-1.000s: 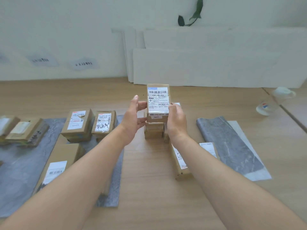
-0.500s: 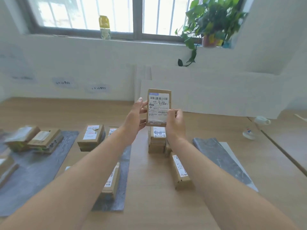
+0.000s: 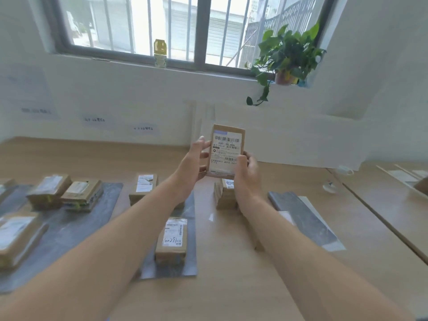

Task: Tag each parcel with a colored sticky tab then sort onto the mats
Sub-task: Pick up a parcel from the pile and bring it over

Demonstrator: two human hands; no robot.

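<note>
Parcel (image 3: 227,150) upright between my left hand (image 3: 195,162) and right hand (image 3: 246,176), both gripping its side edges. I judge it light and stiff.

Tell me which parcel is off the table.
The parcel held upright between the left hand and right hand, label facing the camera; all others lie flat.

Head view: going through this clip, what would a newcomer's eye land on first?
A labelled parcel is held upright at centre, above the table, with the left grip and right grip on its sides. Under it stands a stack of parcels, and more parcels lie on the grey mats to the left. A potted plant sits on the window sill, upper right.
</note>
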